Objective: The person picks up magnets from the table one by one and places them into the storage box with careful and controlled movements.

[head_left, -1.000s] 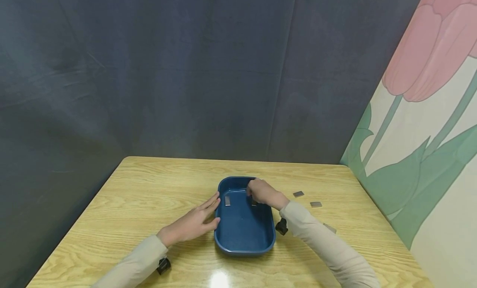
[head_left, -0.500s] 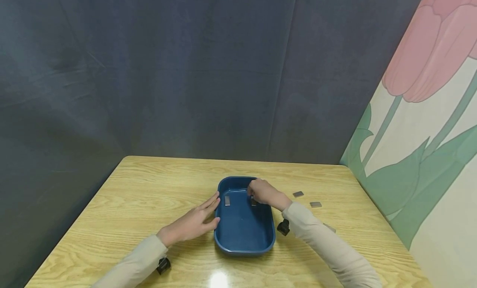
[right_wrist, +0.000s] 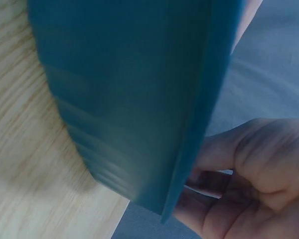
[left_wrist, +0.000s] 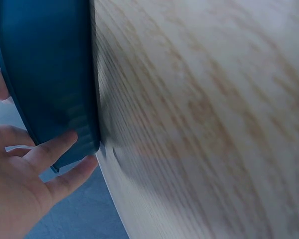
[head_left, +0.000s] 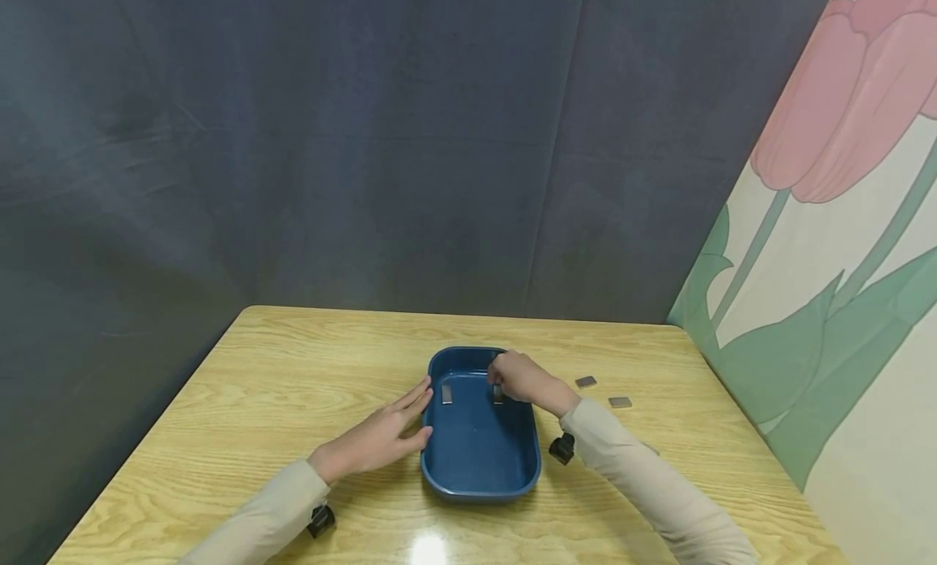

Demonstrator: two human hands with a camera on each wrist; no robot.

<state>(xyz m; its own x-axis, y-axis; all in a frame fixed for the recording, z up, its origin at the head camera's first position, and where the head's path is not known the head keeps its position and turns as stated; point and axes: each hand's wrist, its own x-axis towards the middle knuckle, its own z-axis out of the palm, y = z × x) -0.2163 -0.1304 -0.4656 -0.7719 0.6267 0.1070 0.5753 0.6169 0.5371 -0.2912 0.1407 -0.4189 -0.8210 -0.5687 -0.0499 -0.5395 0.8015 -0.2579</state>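
The right tile (head_left: 499, 397) lies inside the tray (head_left: 479, 455), toward one o'clock with the far end as twelve, partly hidden under the right hand (head_left: 521, 378). That hand reaches over the rim, fingers curled down; its fingertips are hidden, so I cannot tell whether they pinch the tile or merely touch it.

The tile looks thin, stiff and smooth; I judge it light, a little slippery and hard to lift when flat. Its long edges would be the place to take hold, between thumb and finger.

The left tile (head_left: 446, 395) lies apart at ten o'clock, inside the wall. The tray seems rigid plastic, light enough to slide when nudged; its rim or outer wall gives the best hold. The left hand (head_left: 376, 443) steadies it at nine o'clock, fingers spread, tips touching the outer wall, gripping nothing.

Outside, on the table (head_left: 315, 362), two loose tiles sit toward two (head_left: 586, 381) and three o'clock (head_left: 620, 402); beyond twelve hangs a curtain (head_left: 410, 142).
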